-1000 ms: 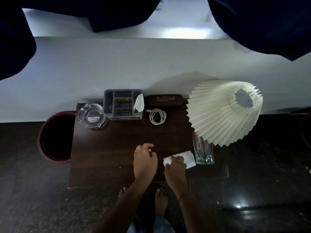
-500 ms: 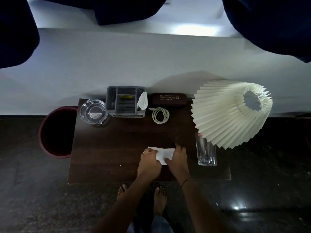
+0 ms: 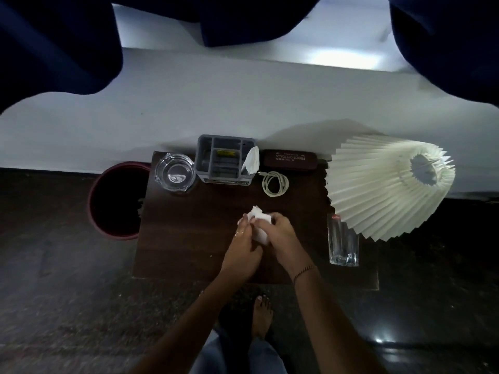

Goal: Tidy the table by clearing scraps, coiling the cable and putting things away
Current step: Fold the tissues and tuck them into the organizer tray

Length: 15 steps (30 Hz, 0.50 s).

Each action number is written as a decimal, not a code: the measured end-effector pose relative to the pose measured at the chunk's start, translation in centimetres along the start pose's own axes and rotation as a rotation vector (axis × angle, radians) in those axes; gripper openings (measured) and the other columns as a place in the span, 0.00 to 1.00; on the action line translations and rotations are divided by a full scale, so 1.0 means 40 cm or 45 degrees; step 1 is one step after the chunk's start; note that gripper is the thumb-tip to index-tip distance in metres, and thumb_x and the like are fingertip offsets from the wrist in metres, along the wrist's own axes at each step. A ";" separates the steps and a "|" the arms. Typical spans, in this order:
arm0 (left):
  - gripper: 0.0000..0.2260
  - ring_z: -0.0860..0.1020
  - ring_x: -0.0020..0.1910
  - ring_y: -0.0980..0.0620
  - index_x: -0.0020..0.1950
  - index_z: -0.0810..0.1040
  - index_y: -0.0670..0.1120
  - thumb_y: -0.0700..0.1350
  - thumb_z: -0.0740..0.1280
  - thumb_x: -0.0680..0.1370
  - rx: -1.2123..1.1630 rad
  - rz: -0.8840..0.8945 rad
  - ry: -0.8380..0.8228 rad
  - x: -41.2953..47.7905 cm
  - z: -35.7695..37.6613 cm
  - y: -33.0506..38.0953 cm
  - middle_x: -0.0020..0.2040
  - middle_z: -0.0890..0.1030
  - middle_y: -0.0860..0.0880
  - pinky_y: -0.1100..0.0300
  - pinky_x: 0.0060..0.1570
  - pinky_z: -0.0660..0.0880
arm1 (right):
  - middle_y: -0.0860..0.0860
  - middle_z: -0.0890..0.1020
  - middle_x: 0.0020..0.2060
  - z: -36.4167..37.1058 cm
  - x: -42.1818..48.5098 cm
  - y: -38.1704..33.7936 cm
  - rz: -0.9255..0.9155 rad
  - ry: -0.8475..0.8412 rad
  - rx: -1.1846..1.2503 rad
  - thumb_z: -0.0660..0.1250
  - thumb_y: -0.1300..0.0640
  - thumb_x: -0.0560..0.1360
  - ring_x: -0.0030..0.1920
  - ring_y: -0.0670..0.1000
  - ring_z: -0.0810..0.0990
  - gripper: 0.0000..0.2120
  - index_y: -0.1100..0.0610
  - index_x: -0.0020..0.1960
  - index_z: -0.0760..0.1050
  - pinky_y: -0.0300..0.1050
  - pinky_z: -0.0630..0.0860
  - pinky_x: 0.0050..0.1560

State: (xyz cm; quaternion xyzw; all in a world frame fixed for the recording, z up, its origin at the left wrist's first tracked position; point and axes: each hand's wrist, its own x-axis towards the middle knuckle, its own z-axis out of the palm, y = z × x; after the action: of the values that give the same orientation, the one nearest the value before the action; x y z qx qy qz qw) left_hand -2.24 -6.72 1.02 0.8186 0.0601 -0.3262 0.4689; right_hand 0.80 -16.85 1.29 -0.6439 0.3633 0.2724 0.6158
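Observation:
A crumpled white paper scrap (image 3: 259,224) is held above the middle of the dark wooden table (image 3: 189,225). My left hand (image 3: 241,252) and my right hand (image 3: 280,238) both close around it, pressed together. A coiled white cable (image 3: 275,183) lies at the back of the table. Behind the cable rests a brown glasses case (image 3: 290,160). A grey organiser (image 3: 225,160) stands at the back with a white tissue (image 3: 251,160) sticking out of its right side.
A glass ashtray (image 3: 175,171) sits at the back left corner. A tall drinking glass (image 3: 343,242) stands at the right, under a pleated white lampshade (image 3: 383,184). A dark red bin (image 3: 116,201) stands on the floor left of the table. A white bed runs behind.
The flat paper near the glass was slid left to the table's middle, then gathered up and crumpled between both hands.

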 end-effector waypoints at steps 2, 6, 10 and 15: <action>0.33 0.50 0.77 0.51 0.76 0.50 0.46 0.34 0.59 0.74 -0.075 0.043 0.107 -0.003 -0.039 0.015 0.78 0.53 0.46 0.54 0.75 0.51 | 0.52 0.79 0.48 0.033 -0.021 -0.055 -0.031 -0.144 0.153 0.69 0.61 0.71 0.49 0.51 0.79 0.18 0.56 0.60 0.69 0.47 0.77 0.49; 0.34 0.48 0.76 0.54 0.76 0.48 0.50 0.33 0.60 0.75 -0.033 0.182 0.289 0.017 -0.135 0.063 0.78 0.49 0.50 0.66 0.67 0.50 | 0.53 0.79 0.52 0.087 -0.055 -0.159 -0.165 -0.385 0.336 0.64 0.65 0.74 0.55 0.53 0.78 0.21 0.57 0.65 0.67 0.52 0.74 0.61; 0.35 0.50 0.76 0.53 0.76 0.46 0.50 0.34 0.58 0.74 -0.045 0.210 0.355 0.070 -0.210 0.112 0.78 0.48 0.51 0.62 0.68 0.51 | 0.58 0.80 0.51 0.127 -0.035 -0.237 -0.254 -0.439 0.443 0.60 0.70 0.74 0.52 0.55 0.79 0.16 0.64 0.62 0.71 0.50 0.74 0.59; 0.31 0.54 0.76 0.50 0.76 0.48 0.47 0.37 0.58 0.76 -0.125 0.110 0.381 0.154 -0.267 0.115 0.78 0.52 0.47 0.54 0.74 0.51 | 0.62 0.78 0.46 0.176 0.032 -0.296 -0.259 -0.398 0.315 0.59 0.69 0.74 0.51 0.59 0.76 0.12 0.71 0.57 0.71 0.48 0.75 0.52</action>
State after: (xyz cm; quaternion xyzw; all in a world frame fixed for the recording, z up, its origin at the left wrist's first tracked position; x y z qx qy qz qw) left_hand 9.53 -1.93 4.46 0.8360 0.1099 -0.1768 0.5076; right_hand 11.74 -10.29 6.63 -0.5466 0.2272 0.2586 0.7634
